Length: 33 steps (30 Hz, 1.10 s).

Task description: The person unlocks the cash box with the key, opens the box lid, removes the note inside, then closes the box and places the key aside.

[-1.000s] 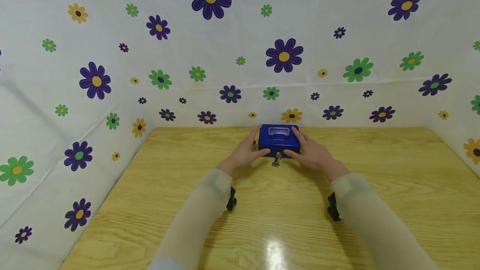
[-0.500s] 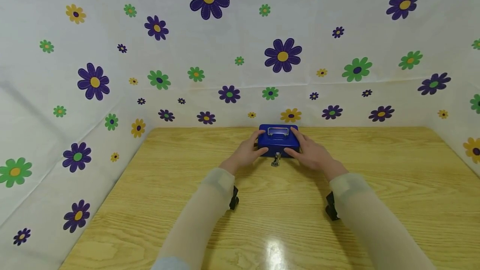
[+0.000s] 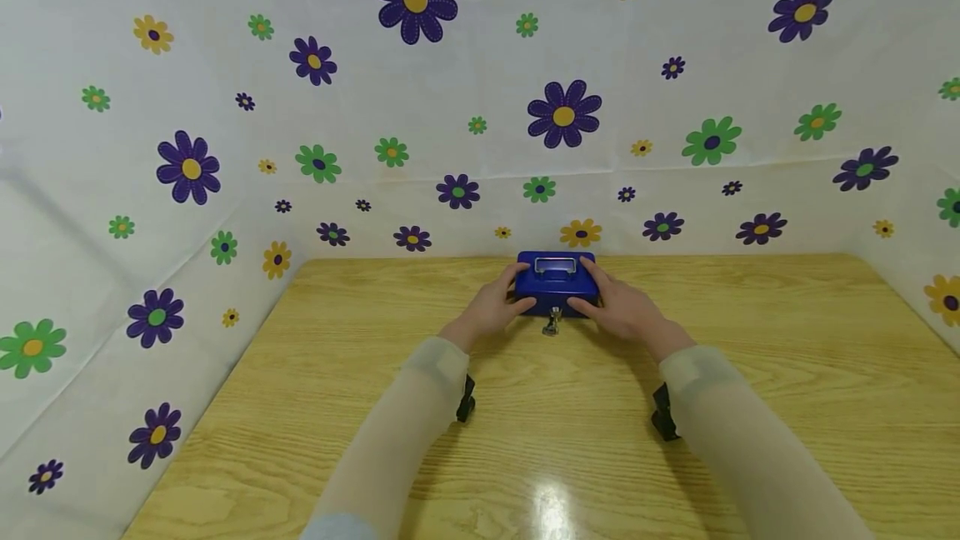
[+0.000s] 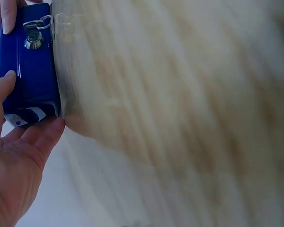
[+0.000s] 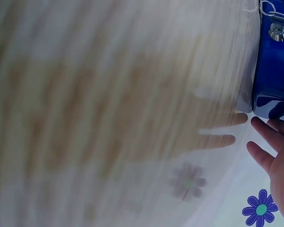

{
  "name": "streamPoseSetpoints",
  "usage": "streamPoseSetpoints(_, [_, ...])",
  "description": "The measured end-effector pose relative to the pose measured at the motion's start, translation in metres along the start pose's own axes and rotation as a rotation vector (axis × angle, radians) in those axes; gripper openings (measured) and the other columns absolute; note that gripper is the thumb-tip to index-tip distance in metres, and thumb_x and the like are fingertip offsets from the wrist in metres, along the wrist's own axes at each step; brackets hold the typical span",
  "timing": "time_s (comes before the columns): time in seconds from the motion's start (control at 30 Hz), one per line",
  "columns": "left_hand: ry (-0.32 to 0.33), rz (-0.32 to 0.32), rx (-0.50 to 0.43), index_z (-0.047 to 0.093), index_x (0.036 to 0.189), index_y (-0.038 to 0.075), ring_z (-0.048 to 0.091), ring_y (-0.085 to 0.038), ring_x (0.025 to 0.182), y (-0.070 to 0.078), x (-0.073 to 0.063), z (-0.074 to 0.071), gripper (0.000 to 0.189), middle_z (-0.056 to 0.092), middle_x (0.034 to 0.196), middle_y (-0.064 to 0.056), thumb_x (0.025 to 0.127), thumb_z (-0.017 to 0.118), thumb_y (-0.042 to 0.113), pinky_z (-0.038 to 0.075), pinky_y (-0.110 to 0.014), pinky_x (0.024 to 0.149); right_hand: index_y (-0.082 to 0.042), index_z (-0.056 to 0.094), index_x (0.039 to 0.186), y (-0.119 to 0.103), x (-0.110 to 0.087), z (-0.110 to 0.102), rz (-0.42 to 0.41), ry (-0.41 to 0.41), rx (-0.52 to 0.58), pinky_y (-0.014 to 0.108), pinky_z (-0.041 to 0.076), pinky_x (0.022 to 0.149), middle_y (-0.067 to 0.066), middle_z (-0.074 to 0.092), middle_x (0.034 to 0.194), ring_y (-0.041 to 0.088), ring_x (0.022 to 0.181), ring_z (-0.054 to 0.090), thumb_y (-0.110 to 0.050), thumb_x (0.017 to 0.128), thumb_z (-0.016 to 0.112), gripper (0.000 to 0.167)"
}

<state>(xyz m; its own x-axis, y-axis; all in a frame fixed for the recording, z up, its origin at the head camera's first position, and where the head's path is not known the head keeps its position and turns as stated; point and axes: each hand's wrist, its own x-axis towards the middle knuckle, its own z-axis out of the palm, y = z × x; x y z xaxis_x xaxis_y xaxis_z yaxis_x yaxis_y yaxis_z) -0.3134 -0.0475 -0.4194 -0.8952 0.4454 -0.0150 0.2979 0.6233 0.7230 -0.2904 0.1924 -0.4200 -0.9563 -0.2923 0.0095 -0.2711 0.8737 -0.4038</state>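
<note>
A blue metal cash box (image 3: 557, 289) stands on the table's far side, with a folding handle (image 3: 555, 273) on its lid. A small bunch of keys (image 3: 551, 324) hangs from the lock on the front. My left hand (image 3: 489, 308) holds the box's left side, thumb on the front face and fingers along the side and top edge. On the right, my right hand (image 3: 628, 309) holds it likewise, index finger over the lid edge. The left wrist view shows the lock (image 4: 33, 40) and the left fingers (image 4: 46, 135) at the box's lower edge.
The wood-grain table (image 3: 360, 407) reaches back to a white flowered cloth (image 3: 480, 90), which hangs close behind the box. The same cloth covers the left side. Dark wrist-camera mounts (image 3: 663, 415) sit beneath both sleeves.
My left fingers have come slightly inward onto the box's left top edge. The box and my right hand stay almost where they were; the head view has shifted slightly.
</note>
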Motion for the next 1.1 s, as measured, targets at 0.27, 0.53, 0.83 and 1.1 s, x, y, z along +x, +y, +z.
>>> streamPoseSetpoints(0.27, [0.033, 0.012, -0.008, 0.031, 0.15, 0.017, 0.04, -0.028, 0.135, -0.001, -0.004, 0.003, 0.061, 0.033, 0.154, -0.011, 0.097, 0.061, 0.027, 0.037, -0.038, 0.106, -0.004, 0.016, 0.154, -0.001, -0.004, -0.002, -0.014, 0.015, -0.002, 0.059, 0.04, 0.096, 0.034, 0.047, 0.134, 0.049, 0.117, 0.052, -0.057, 0.097, 0.047, 0.084])
streamPoseSetpoints(0.53, [0.032, 0.032, -0.03, 0.033, 0.149, 0.014, 0.041, -0.029, 0.134, 0.0, -0.011, 0.005, 0.061, 0.034, 0.153, -0.013, 0.097, 0.062, 0.025, 0.038, -0.037, 0.105, -0.003, 0.023, 0.152, 0.001, -0.008, -0.003, -0.042, 0.026, -0.028, 0.047, 0.047, 0.075, 0.015, 0.063, 0.092, 0.03, 0.081, 0.058, -0.055, 0.095, 0.054, 0.083])
streamPoseSetpoints(0.83, [0.018, 0.063, -0.031, 0.035, 0.148, 0.012, 0.042, -0.03, 0.133, 0.001, -0.026, 0.007, 0.061, 0.037, 0.151, -0.015, 0.096, 0.064, 0.025, 0.043, -0.037, 0.1, -0.004, 0.03, 0.149, -0.002, -0.02, -0.005, -0.061, 0.025, -0.016, 0.047, 0.049, 0.075, 0.014, 0.065, 0.09, 0.026, 0.077, 0.06, -0.056, 0.09, 0.06, 0.084])
streamPoseSetpoints(1.1, [-0.006, 0.077, -0.058, 0.037, 0.146, 0.009, 0.044, -0.031, 0.132, 0.005, -0.043, 0.008, 0.06, 0.04, 0.148, -0.018, 0.095, 0.066, 0.022, 0.045, -0.035, 0.098, -0.003, 0.035, 0.146, -0.009, -0.037, -0.008, -0.072, 0.024, -0.002, 0.042, 0.05, 0.067, 0.018, 0.068, 0.099, 0.022, 0.074, 0.062, -0.057, 0.087, 0.063, 0.085])
